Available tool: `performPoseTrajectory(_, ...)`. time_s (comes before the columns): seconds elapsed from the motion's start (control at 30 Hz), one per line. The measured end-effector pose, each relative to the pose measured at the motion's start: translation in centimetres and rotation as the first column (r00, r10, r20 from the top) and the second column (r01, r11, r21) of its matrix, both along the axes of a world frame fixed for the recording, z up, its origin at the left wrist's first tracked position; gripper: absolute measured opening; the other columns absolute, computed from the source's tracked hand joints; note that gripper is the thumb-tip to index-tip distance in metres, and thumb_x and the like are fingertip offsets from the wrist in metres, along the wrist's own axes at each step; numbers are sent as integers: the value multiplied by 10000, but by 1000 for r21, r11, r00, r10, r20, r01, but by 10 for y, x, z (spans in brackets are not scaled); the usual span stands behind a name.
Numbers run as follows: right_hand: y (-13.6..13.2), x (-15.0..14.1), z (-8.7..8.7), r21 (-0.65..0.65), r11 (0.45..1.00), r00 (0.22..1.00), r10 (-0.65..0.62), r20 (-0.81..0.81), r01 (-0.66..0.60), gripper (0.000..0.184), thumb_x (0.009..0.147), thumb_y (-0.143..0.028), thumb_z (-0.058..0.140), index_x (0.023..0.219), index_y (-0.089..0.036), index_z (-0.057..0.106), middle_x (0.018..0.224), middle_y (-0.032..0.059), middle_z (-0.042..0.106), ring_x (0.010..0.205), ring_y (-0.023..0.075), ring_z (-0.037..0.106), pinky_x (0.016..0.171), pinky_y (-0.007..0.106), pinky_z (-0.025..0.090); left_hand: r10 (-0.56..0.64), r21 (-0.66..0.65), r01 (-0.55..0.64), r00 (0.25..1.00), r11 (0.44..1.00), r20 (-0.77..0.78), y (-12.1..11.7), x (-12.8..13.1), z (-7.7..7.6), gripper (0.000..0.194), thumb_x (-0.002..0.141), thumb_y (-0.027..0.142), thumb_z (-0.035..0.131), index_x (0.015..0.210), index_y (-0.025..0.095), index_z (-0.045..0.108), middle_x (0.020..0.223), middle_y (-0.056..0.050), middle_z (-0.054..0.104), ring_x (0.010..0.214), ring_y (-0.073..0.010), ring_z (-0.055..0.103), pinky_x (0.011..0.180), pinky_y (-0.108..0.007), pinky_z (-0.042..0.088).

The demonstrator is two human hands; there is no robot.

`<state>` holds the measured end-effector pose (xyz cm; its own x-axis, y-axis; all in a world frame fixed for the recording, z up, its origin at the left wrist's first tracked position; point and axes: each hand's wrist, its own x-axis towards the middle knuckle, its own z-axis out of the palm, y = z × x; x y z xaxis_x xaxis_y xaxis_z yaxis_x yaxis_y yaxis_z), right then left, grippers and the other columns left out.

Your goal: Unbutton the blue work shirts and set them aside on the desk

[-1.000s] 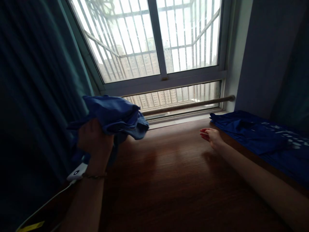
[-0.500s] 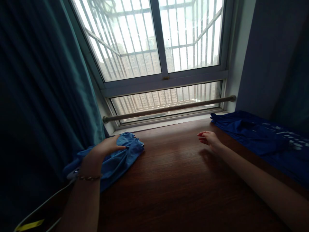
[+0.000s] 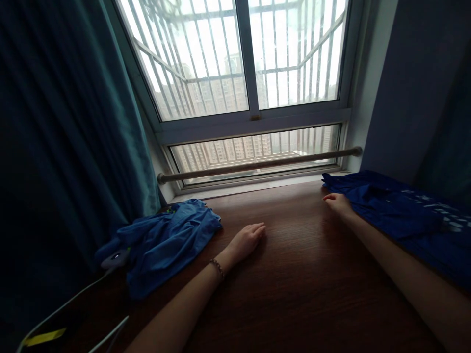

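My left hand point(image 3: 247, 240) lies low over the brown wooden tabletop point(image 3: 287, 274), palm down, fingers stretched forward and holding nothing. To its left is a crumpled light blue cloth point(image 3: 172, 245), apart from the hand, which looks like a garment. My right hand point(image 3: 337, 203) is beside the left edge of a dark blue cloth point(image 3: 390, 201) with white markings. Its fingers are loosely bent, and I see nothing in them. Whether the right hand touches the cloth is hard to tell.
A small white device point(image 3: 116, 258) with a white cable stands left of the light blue cloth. A yellow strip point(image 3: 46, 337) lies at the lower left. Teal curtains point(image 3: 121, 122) hang on the left. A rail point(image 3: 257, 165) crosses the window behind the table.
My left hand has let go of the light blue cloth and moved right onto the tabletop. My right hand has moved right, closer to the dark blue cloth.
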<state>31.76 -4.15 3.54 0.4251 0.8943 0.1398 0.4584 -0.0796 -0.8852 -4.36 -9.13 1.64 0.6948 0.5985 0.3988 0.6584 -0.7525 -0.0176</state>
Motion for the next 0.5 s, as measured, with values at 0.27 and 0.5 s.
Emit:
performPoseTrajectory(0.27, -11, 91, -50, -13, 824, 635, -427, 643, 567, 444, 717, -336, 478, 1090, -106, 545, 1253, 209, 375, 1178, 448, 183, 884, 572, 164, 27, -121, -10, 990, 993, 139, 2, -9, -5, 271, 841, 207, 375, 1033, 180, 564, 1094, -62, 576, 1024, -154, 517, 914, -300, 407)
performPoseTrajectory(0.5, -5, 108, -52, -95, 859, 681, -327, 655, 504, 312, 740, -182, 391, 950, -113, 610, 1059, 203, 522, 1077, 406, 343, 798, 510, 290, 41, -148, -16, 986, 989, 162, 0, -5, -4, 271, 832, 202, 391, 1035, 183, 569, 1091, -64, 579, 1021, -162, 517, 910, -317, 409)
